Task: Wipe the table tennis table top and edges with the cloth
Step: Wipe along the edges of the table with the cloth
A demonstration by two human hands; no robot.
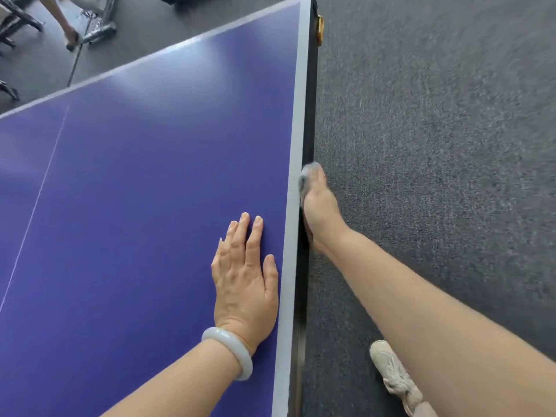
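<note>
Head view: table tennis table top (144,182), blue with a pale border stripe, fills the left of the frame. Its right side edge (308,115), dark, runs from the bottom of the frame up and away. A thin white centre line (36,203) runs roughly parallel to that edge.

The cloth (307,176), grey-white, bunched and motion-blurred, is pressed against the side edge about halfway up it, with its long axis along the edge. The right hand (319,212) is clamped on the cloth, its fingers pointing away along the edge.

The left hand (245,275) lies flat on the top just inside the border, fingers straight and slightly spread, pointing away. There is a pale bangle (228,350) on that wrist.

A gold-coloured fitting (319,28) sits on the far edge. Grey carpet (436,145) is on the right, with a beige shoe (394,374) on it. Another person's arm (58,16) is at the top left.
</note>
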